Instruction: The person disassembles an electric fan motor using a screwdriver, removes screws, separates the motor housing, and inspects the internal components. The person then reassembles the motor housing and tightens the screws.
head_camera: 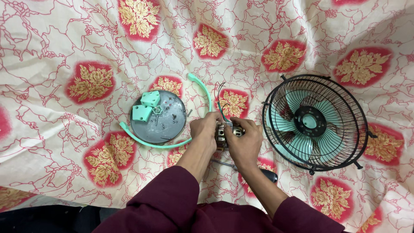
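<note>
Left hand (205, 133) and right hand (244, 142) meet at centre, both closed around a small fan motor (223, 133) held between them just above the cloth. Left fingers curl over the motor's left side; right thumb and fingers wrap its right side and top. Thin wires (221, 103), dark, red and green, rise from the motor away from the hands.

Just below the right wrist, a screwdriver (254, 170) lies on the cloth, dark handle to the right, shaft partly hidden under the forearm.

Left of the left hand, near but apart: a round grey base plate (166, 125) lying flat, two mint-green blocks (145, 105) on its left part. A mint-green curved trim strip (202, 88) arcs around it, passing close by the left hand.

Right of the right hand, close by: black wire fan guard (317, 123) with mint-green blades (297, 142) inside, lying flat.

All rests on a cream cloth (64, 43) with red and gold floral patches.
</note>
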